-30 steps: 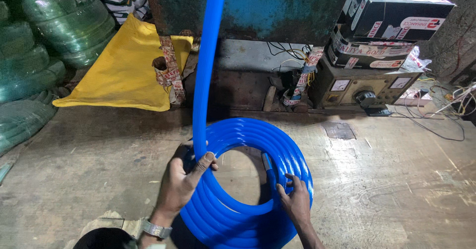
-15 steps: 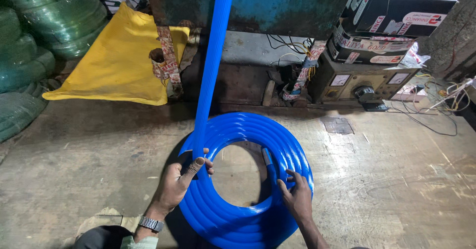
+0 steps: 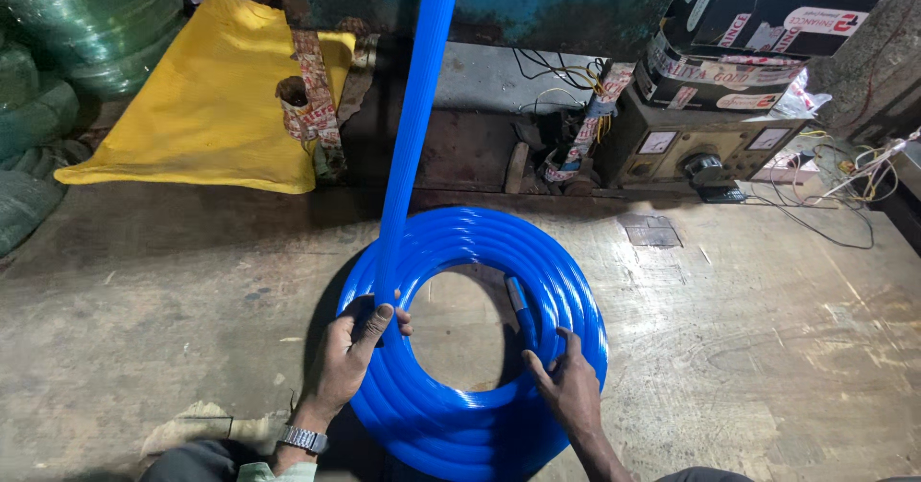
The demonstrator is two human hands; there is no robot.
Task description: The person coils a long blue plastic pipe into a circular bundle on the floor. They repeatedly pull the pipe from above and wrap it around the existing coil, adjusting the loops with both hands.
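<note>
A head-worn camera looks down at a worn concrete floor. One coil of blue ribbed hose lies flat at the centre, its rings stacked around an open middle. One free run of the same hose rises from the coil's rim at about 9 o'clock and climbs steeply toward 12 o'clock, out of the top of the picture; its long axis runs nearly straight away from the person.

The left hand is closed around that rising run just where it leaves the coil, fingers wrapped over it, a metal wristwatch on the wrist. The right hand rests on the coil's inner rim at about 4 o'clock, fingers spread and pressing the rings, not closed around anything. The left hand is the nearer one to the rising length; the cut hose end lies inside the ring at about 2 o'clock, just above the right hand.

Beyond the coil, at 10 o'clock, lies one yellow woven sack with stacked green hose coils further left. At 1 o'clock stands one metal meter box with two cardboard cartons on top and loose wires trailing right
</note>
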